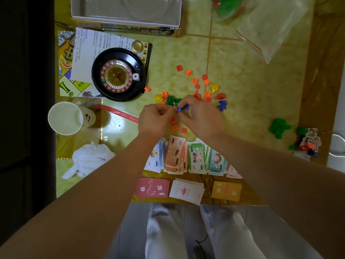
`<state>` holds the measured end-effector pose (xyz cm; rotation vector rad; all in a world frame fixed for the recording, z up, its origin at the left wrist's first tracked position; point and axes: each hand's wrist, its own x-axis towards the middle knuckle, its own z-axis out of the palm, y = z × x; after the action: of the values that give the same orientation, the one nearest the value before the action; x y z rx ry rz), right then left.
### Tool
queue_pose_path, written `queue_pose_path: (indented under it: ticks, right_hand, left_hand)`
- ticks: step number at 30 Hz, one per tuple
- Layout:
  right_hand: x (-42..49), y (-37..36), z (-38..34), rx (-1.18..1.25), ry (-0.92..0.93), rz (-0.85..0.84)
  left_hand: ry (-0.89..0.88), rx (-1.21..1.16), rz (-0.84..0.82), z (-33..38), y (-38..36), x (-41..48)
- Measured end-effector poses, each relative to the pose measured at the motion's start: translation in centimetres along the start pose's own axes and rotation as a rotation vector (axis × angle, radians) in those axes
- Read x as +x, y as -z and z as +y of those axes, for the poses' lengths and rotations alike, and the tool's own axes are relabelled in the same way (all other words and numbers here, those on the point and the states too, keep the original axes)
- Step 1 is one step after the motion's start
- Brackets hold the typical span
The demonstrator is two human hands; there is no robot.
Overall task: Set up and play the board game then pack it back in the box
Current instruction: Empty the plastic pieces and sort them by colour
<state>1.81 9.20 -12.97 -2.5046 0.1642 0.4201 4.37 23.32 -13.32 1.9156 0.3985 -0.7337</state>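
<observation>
Blue piece (179, 109) sits pinched between curled fingertips of left hand (155, 118) and right hand (201, 114).

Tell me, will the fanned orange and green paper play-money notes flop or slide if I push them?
Probably both. The orange and green paper play-money notes look thin, so likely floppy and light. They lie loosely overlapped on the glossy yellow table, so a push would likely scatter them.

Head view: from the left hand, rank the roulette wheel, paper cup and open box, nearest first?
From the left hand:
1. roulette wheel, just beyond, leftward.
2. paper cup, to its left.
3. open box, farthest ahead.
</observation>
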Motion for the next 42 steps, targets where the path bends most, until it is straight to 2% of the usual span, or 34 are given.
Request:
queue_pose_path:
  ticks: [3,6,8,11,14,16,19,24,27,30,34,42]
  right_hand:
    - [0.2,0.5,0.4,0.071,0.01,-0.022]
    - [0.1,0.4,0.8,0.196,-0.043,-0.001]
    - [-0.3,0.6,1.1,0.31,-0.13,0.026]
    - [-1.0,1.6,1.8,0.44,-0.292,-0.022]
    - [-1.5,2.8,2.7,0.823,-0.511,-0.076]
    - [-1.9,3.7,3.8,0.968,-0.593,-0.121]
    - [-3.1,5.1,5.5,0.915,-0.62,-0.114]
    - [-4.4,6.0,9.5,0.731,-0.76,-0.073]
    - [-5.4,6.4,11.8,0.5,-0.66,-0.082]
    - [-6.0,6.7,13.1,0.362,-0.555,-0.032]
    - [-5.5,6.5,14.6,0.209,-0.408,-0.001]
    - [-5.0,6.0,15.7,0.04,-0.102,0.163]
  left_hand:
    - [0.018,-0.062,-0.026,0.7,-0.1,0.0]
    - [0.042,-0.055,0.021,1.3,0.0,0.0]
    - [0.033,0.019,0.067,1.3,0.0,0.1]
    - [-0.01,0.259,0.125,1.2,-0.1,0.0]
    - [-0.008,0.419,0.201,1.5,-0.8,-0.6]
    - [-0.035,0.441,0.285,2.1,-1.4,-1.1]
    - [-0.105,0.365,0.27,3.1,-2.7,-1.8]
    - [-0.195,0.311,0.022,5.3,-7.2,-3.0]
    - [-0.152,0.425,-0.123,5.5,-10.5,-3.3]
    - [-0.207,0.568,-0.212,5.2,-13.6,-3.6]
    - [-0.326,0.707,-0.212,4.6,-16.8,-3.5]
    - [-0.602,0.854,-0.04,3.3,-19.4,-2.7]
